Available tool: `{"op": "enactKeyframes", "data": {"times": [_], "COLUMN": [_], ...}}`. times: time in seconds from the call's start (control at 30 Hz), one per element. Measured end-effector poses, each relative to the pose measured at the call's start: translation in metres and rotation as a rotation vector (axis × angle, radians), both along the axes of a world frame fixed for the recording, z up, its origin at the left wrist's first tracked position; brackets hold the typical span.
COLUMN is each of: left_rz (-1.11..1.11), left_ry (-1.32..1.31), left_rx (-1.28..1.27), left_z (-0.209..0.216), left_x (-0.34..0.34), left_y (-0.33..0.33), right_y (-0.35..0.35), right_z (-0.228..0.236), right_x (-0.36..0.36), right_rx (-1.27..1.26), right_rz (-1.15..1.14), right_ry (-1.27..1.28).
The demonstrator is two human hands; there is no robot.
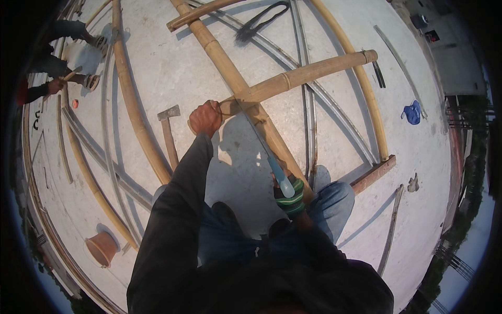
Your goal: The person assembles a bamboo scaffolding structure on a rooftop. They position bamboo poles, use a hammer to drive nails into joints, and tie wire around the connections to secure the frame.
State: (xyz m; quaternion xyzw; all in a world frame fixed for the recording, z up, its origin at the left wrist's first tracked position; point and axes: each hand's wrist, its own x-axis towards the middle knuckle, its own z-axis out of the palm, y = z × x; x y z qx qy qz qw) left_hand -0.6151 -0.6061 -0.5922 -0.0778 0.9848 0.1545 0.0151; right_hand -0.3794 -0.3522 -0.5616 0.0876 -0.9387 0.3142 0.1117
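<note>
left hand (205, 118) gripping near end of tan bamboo crosspiece (303, 74) running up-right | right hand (287, 194), partly hidden, probably gripping pale-handled long-bladed saw (261, 146) slanting toward it

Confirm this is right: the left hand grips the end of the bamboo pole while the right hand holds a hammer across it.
Not quite. In the head view the right hand holds a saw, not a hammer, across the bamboo pole; the left hand does grip its end.

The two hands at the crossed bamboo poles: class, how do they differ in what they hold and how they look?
The left hand is bare and closed on the end of a bamboo pole. The right hand has a green striped cuff and closes on a pale-handled saw, its blade lying across the poles. The left hand is stretched farther out than the right. Both are closed grips.
</note>
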Motion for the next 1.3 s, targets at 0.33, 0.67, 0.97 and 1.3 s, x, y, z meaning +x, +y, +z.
{"op": "enactKeyframes", "data": {"times": [0.33, 0.67, 0.97, 1.3], "left_rz": [-0.020, -0.021, 0.007, 0.031], "left_ry": [0.056, 0.051, 0.049, 0.009], "left_rx": [-0.060, -0.004, 0.009, -0.088], "left_z": [-0.001, -0.014, -0.012, 0.000], "left_x": [0.002, -0.002, 0.003, -0.001], "left_y": [0.001, -0.002, 0.001, 0.006], "right_y": [-0.046, -0.020, 0.010, -0.041], "right_z": [-0.024, 0.021, 0.025, -0.029], "right_x": [-0.106, -0.035, 0.035, -0.090], "right_rx": [-0.537, -0.161, -0.345, -0.339], "right_rz": [0.009, -0.102, -0.043, -0.078], "right_ry": [-0.110, -0.089, -0.048, -0.111]}}
